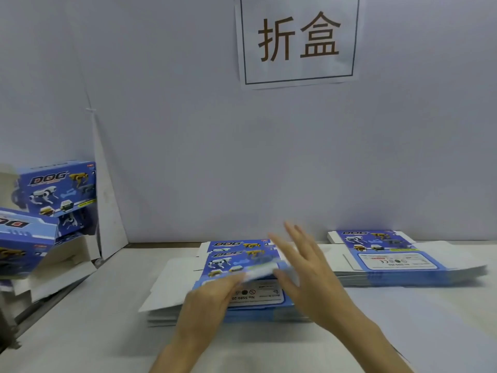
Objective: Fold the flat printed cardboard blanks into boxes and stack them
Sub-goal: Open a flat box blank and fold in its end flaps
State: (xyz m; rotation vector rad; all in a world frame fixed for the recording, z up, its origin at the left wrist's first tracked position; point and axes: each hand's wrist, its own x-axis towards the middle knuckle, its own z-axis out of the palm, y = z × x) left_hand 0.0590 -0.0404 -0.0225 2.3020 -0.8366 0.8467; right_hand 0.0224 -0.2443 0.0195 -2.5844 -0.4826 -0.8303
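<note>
1. Blanks (234, 254), flat and printed blue, lie in a stack on the middle of the table (94, 332), just in front of the person.
2. The left hand (212, 294) rests on the near part of the top blank, fingers reaching forward to a pale edge (263, 270) that stands slightly raised off the stack. The picture is blurred there, so I cannot tell whether the fingers pinch that edge or only touch it.
3. The right hand (304, 267) is released, fingers straight and spread, thumb out, holding nothing. It hovers over the right side of the stack, beside the raised edge; whether it touches the card I cannot tell.
4. A second stack (390, 254) of the same blanks lies to the right and farther back, near the wall (188, 130).
5. At the far left, folded boxes (59, 189) are piled up, some tilted with white flaps hanging open.
6. The table is pale; the wall behind is plain and bears a white sign (298, 39) with two large dark characters in a thin frame.
</note>
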